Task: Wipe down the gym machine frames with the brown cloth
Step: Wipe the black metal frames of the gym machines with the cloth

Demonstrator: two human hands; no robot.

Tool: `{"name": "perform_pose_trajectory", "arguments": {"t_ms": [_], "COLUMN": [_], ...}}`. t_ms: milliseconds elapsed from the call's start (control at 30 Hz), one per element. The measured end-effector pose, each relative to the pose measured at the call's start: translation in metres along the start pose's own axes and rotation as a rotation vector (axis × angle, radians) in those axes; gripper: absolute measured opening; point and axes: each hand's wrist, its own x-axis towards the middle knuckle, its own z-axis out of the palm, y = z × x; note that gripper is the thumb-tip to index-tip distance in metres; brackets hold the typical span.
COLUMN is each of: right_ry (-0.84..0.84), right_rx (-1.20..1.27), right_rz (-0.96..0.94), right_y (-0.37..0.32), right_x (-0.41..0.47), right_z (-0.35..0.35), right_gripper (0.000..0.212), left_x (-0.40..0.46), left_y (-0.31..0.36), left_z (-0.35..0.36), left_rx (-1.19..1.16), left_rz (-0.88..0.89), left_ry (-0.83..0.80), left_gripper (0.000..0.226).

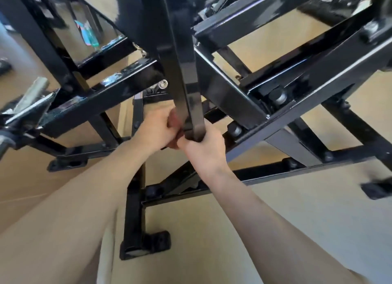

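A glossy black gym machine frame (229, 93) of crossed steel tubes fills the view. One flat black bar (180, 71) slants down from the top centre to my hands. My right hand (203, 150) is closed around the bar's lower end from below. My left hand (157, 129) presses against the bar's left side just above it, fingers curled. Only a small reddish-brown patch of the brown cloth (172, 117) shows between those fingers and the bar; the rest is hidden in the hand. Both hands touch each other.
Beige floor (233, 230) lies under the machine. A black foot plate (146, 245) stands near the bottom centre, with another foot (67, 161) at left. A steel weight peg (34, 93) juts out at left. Bolted joints (277, 97) and cross tubes crowd around my hands.
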Motion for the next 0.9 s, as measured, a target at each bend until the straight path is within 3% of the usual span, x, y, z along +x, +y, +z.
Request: {"name": "perform_pose_trajectory", "arguments": {"t_ms": [100,200,267,333,433,500,567,667,900], "right_ry": [-0.002,0.037,0.071,0.098,0.095,0.11,0.144,0.224,0.538], "right_rx": [0.045,0.116,0.159,0.212,0.231,0.203,0.168,0.138,0.031], "right_rz": [0.037,0.051,0.057,0.045,0.032,0.018,0.012,-0.027,-0.101], "right_y": [-0.003,-0.005,-0.007,-0.006,-0.005,-0.003,-0.003,0.0,0.006], "right_x": [-0.003,-0.008,-0.01,-0.011,-0.011,-0.01,-0.012,-0.013,-0.013], "right_z": [0.002,0.006,0.008,0.011,0.012,0.013,0.017,0.024,0.052], "right_gripper": [0.033,0.046,0.052,0.065,0.078,0.072,0.063,0.055,0.036], "left_x": [-0.009,-0.007,0.002,0.014,0.023,0.021,0.009,-0.006,-0.007], "left_y": [-0.017,-0.015,0.003,0.018,0.019,0.015,0.005,-0.023,-0.083], "left_z": [0.001,0.002,0.0,-0.002,-0.002,-0.002,-0.002,-0.008,-0.048], "left_rx": [0.011,0.045,-0.077,-0.17,-0.114,-0.038,-0.061,0.0,0.145], "left_rz": [-0.059,-0.107,-0.139,-0.252,-0.345,-0.308,-0.238,-0.045,0.128], "left_ry": [0.01,-0.023,-0.061,-0.099,-0.104,-0.089,-0.095,-0.084,-0.308], "left_gripper": [0.022,0.011,0.01,0.025,0.008,0.022,0.008,0.018,0.016]}}
